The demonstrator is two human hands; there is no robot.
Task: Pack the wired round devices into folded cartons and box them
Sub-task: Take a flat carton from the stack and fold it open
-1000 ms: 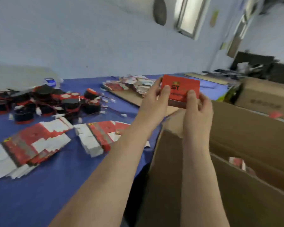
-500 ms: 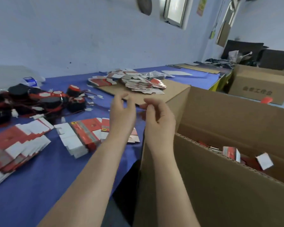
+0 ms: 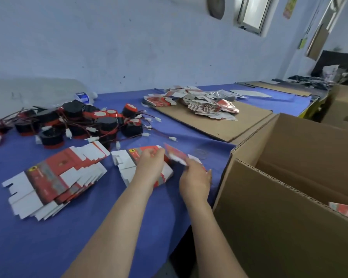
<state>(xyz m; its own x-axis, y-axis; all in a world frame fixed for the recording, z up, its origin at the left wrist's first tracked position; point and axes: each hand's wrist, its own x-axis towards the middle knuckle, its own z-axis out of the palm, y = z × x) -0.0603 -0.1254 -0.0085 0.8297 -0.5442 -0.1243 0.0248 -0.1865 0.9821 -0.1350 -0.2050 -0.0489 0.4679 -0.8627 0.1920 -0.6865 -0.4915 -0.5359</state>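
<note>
Black and red wired round devices (image 3: 78,121) lie heaped at the back left of the blue table (image 3: 88,237). Two stacks of flat red and white cartons lie in front: a big stack (image 3: 54,177) at the left and a small stack (image 3: 125,167) under my left hand (image 3: 151,167). One blurred flat carton (image 3: 175,155) is tilted up off the small stack. My right hand (image 3: 195,177) pinches its near edge, and my left fingertips curl at its left edge. An open cardboard box (image 3: 269,207) stands at the right with a packed carton (image 3: 344,211) inside.
A cardboard sheet (image 3: 229,127) at the back middle bears a pile of loose flat cartons (image 3: 209,107). Another brown box (image 3: 346,103) stands far right. White wire connectors (image 3: 172,138) trail onto the cloth near my hands. A wall runs behind the table.
The folded red carton that both hands held up is gone from them. Both hands came down and left to the small stack, and a flat carton is lifted from it.
</note>
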